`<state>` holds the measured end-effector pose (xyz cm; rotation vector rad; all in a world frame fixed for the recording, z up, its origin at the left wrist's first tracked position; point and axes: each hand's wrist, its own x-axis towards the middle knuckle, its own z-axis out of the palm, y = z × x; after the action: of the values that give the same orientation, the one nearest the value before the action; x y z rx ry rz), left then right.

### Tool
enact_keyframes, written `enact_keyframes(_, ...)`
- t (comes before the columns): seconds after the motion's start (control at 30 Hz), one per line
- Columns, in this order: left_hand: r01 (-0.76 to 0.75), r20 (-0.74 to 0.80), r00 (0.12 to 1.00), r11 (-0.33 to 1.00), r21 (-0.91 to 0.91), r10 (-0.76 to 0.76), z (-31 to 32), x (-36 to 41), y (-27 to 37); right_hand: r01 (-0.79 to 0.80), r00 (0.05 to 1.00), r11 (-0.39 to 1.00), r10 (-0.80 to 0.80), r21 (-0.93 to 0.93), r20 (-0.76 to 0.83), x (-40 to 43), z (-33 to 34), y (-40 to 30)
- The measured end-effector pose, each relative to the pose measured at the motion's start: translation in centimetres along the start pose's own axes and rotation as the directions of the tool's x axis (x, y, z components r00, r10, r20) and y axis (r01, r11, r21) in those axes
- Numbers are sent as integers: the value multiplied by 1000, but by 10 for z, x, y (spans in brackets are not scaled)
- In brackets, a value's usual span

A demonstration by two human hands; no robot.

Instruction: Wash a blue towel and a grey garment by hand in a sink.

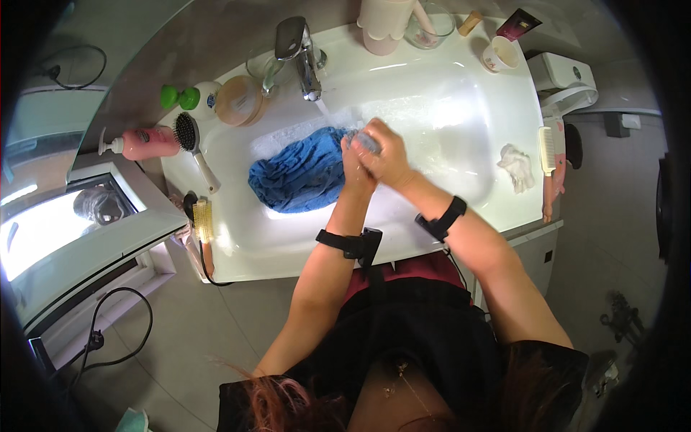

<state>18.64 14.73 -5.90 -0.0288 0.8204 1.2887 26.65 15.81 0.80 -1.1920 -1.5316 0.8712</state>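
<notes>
A small wet grey-blue piece, seemingly bunched cloth (368,142), is pinched between my two hands above the washbasin (448,186). My right hand (387,154) wraps over it from the right, fingers curled and slightly blurred. Pressed against it from below is my left hand (357,164), its fingers largely hidden. Whether the piece joins the blue cloth I cannot tell. That soaked, crumpled blue cloth (299,170) lies in the basin's left half, touching my left hand. Water runs from the chrome faucet (306,59) behind it, and foamy water surrounds the cloth.
Along the left rim are a pink pump bottle (151,143), a paddle hairbrush (194,146) and a round tan container (238,101). At the back right stand a pale pink cup (384,27), a glass bowl (430,27) and a paper cup (500,55). A crumpled white tissue (516,167) lies on the right rim.
</notes>
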Motion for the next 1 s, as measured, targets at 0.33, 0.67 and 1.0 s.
enact_keyframes(0.33,229,-353,936,750,620,6,-33,-16,16,82,910,675,250,-734,331,10,-77,85)
enact_keyframes(0.67,380,-316,893,913,147,-320,-7,-11,45,-44,920,906,201,-420,338,-19,2,12)
enact_keyframes(1.0,-273,392,915,866,420,98,-21,-13,9,77,993,927,-36,-366,116,-26,23,-30)
